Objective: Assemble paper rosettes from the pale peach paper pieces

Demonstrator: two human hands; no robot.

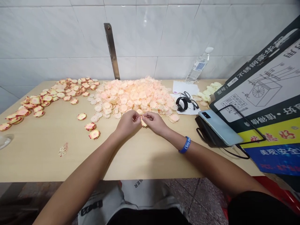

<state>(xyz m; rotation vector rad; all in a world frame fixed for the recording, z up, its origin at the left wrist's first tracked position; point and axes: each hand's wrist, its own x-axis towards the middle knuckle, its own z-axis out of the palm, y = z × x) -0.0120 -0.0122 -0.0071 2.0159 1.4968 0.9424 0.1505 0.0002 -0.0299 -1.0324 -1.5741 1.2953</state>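
Between my fingertips is a small pale yellow and pink artificial flower piece [143, 123], held just above the table near its middle. My left hand [128, 122] pinches it from the left, and my right hand [154, 122], below a blue wristband [185, 145], pinches it from the right. The fingers partly hide the piece. Right behind both hands rises a large heap of pale pink flower petal layers [131, 95]. Left of my left hand lie a few red-edged flower pieces [94, 134]. More red-edged flowers [61, 95] spread along the table's far left side.
Black earphones or cables [184, 103] lie on white paper right of the heap. A water bottle [198, 67] stands by the tiled wall. A light blue phone [220, 127] rests on a black object beside a large printed box [264, 81]. Small bits [63, 150] lie on the left of the table [42, 162].
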